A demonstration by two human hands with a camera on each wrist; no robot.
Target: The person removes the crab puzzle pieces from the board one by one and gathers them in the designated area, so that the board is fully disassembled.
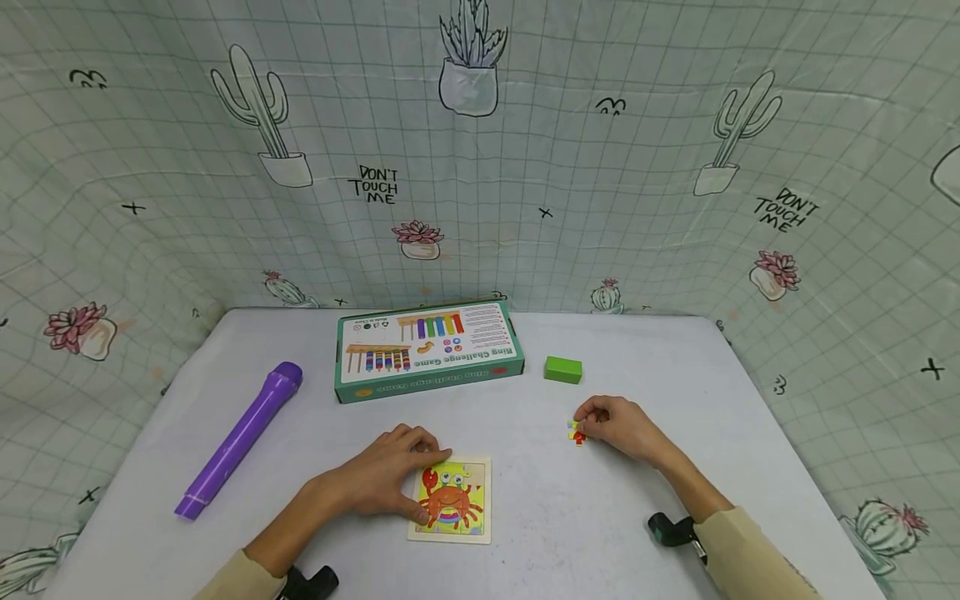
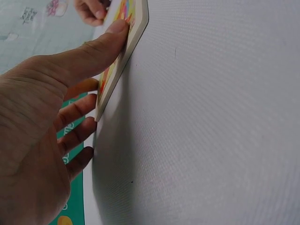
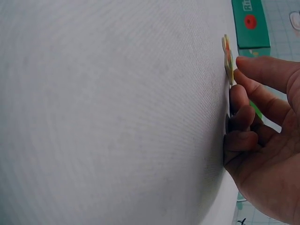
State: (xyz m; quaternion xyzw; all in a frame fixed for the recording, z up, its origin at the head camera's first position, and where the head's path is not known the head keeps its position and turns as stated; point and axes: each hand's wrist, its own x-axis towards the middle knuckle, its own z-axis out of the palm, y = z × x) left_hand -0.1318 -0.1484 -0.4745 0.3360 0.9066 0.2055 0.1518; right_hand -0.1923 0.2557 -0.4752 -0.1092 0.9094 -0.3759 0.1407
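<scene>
A square wooden crab puzzle (image 1: pixel 453 503) lies on the table in front of me. My left hand (image 1: pixel 386 475) rests at its left side, the thumb on its face and the index finger at its far edge. In the left wrist view, the thumb lies over the puzzle board (image 2: pixel 137 35) and the other fingers stay loosely extended beside it. To the right, my right hand (image 1: pixel 618 427) holds a small red and yellow puzzle piece (image 1: pixel 576 435) at the fingertips, low over the table. In the right wrist view the puzzle piece (image 3: pixel 228 58) appears nearly edge-on; the remaining fingers curl.
A ring game box (image 1: pixel 431 350) lies at the back of the white table (image 1: pixel 540 517). A green block (image 1: pixel 562 369) sits to the right of the box. On the left lies a long purple tube (image 1: pixel 242 442). Patterned cloth (image 1: pixel 570 158) hangs behind and around the table.
</scene>
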